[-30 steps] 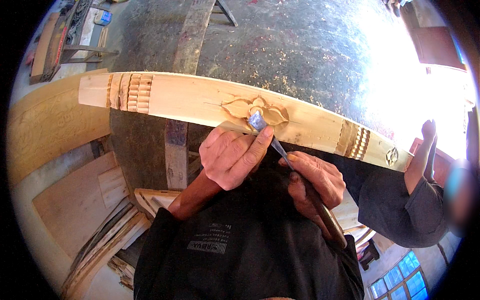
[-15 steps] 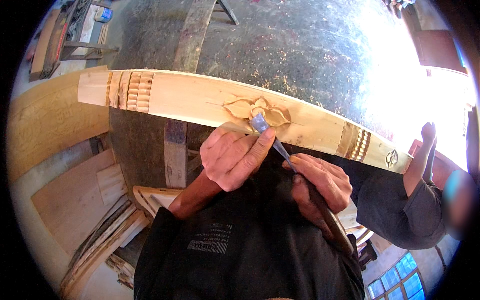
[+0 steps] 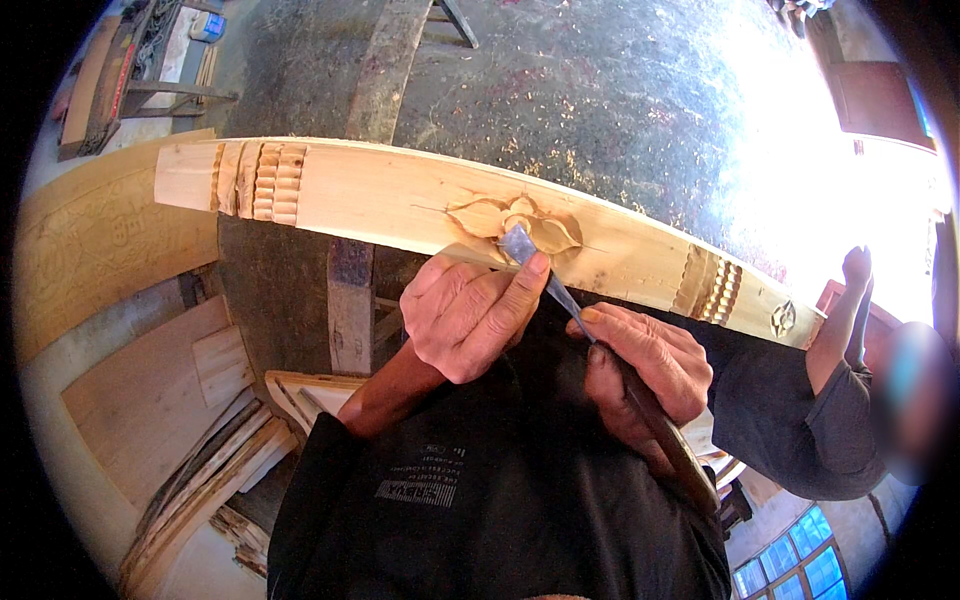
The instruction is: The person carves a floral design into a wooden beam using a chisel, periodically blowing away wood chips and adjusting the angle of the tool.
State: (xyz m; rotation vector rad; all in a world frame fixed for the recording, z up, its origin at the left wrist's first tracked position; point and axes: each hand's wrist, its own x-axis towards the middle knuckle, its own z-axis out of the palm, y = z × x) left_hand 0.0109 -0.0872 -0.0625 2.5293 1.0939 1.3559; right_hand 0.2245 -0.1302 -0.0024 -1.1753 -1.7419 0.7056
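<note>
A long pale wooden plank (image 3: pixel 390 195) runs across in front of me, carved with ridged bands near both ends. At its middle is a carved flower (image 3: pixel 520 215) with broad petals. My left hand (image 3: pixel 470 310) rests at the plank's near edge, its thumb and fingers closed on the blade of a wood gouge (image 3: pixel 519 244). The gouge's wide steel tip touches the lower part of the flower. Around the shank and upper handle my right hand (image 3: pixel 650 365) is wrapped. The dark handle slants down to the right against my black shirt.
Another person (image 3: pixel 800 420) in dark clothes is at the right, arms reaching forward. Wood shavings lie on the dark floor (image 3: pixel 600 100). A large carved panel (image 3: pixel 110 240) stands at left, above stacked boards (image 3: pixel 200 495). A wooden stand's leg (image 3: pixel 350 310) is under the plank.
My right hand and the gouge's handle have shifted very slightly to the right. My left hand and the plank stay almost where they were.
</note>
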